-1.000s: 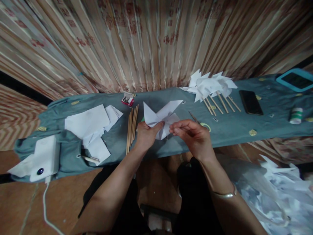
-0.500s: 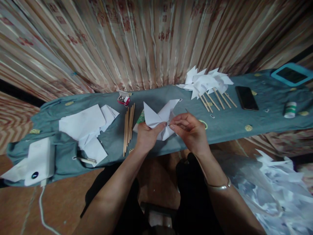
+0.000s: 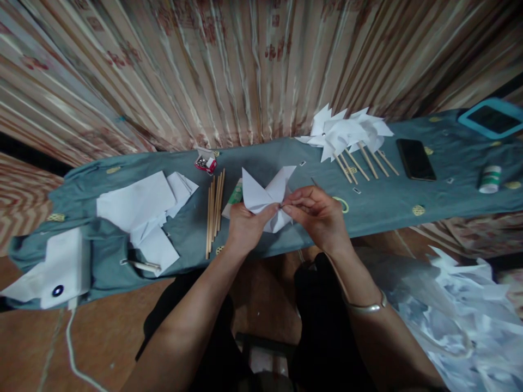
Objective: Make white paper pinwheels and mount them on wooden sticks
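Note:
A white folded paper pinwheel (image 3: 269, 193) with pointed blades is in front of me, just above the cloth. My left hand (image 3: 247, 223) is closed on its left side, the thumb pressed near the centre. My right hand (image 3: 321, 218) pinches thumb and fingers together at the pinwheel's centre. What the right fingertips hold is too small to make out. A thin dark tip (image 3: 313, 181) shows just beyond the right fingers. Left of the pinwheel, several wooden sticks (image 3: 214, 212) lie in a bundle, and a small red box (image 3: 210, 165) of shiny metal pieces stands open behind them.
White paper sheets (image 3: 131, 201) lie at the left, by a white device (image 3: 67, 267) with a cable. Finished pinwheels on sticks (image 3: 347, 133) lie back right, beside a phone (image 3: 415, 159), a green-and-white tube (image 3: 490, 179) and a blue-framed tablet (image 3: 492, 118). A bag of pinwheels (image 3: 461, 316) stands lower right.
The left hand keeps its hold on the pinwheel, and the right fingertips stay at its centre with a slight shift. The whole view has moved a little.

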Motion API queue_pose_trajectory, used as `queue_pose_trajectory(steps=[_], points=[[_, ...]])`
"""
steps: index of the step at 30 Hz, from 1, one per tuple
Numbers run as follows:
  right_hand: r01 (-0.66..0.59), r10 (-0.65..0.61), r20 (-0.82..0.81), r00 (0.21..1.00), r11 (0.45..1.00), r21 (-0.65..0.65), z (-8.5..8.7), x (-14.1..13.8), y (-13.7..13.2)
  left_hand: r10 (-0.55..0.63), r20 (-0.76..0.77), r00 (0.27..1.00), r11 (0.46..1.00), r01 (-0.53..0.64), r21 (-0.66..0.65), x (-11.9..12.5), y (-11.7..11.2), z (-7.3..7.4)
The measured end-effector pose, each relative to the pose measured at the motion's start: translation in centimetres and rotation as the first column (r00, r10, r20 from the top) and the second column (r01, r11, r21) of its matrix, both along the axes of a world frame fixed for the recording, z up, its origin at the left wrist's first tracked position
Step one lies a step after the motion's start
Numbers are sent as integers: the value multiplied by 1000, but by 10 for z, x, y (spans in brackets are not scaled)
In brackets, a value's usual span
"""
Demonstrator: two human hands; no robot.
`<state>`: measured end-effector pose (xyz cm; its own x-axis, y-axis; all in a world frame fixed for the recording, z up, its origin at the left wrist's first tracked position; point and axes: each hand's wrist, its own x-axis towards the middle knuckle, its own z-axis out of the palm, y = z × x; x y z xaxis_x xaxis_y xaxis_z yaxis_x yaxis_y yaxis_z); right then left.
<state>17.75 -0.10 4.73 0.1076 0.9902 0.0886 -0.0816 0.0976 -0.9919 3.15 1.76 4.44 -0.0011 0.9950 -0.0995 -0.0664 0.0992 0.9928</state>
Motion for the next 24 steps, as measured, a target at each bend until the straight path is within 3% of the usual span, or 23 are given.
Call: queue_pose_trajectory(steps=[24], points=[[-32, 32, 0, 999, 999, -27, -4, 4, 0, -31, 21, 999, 998, 32, -48, -2, -1, -3]])
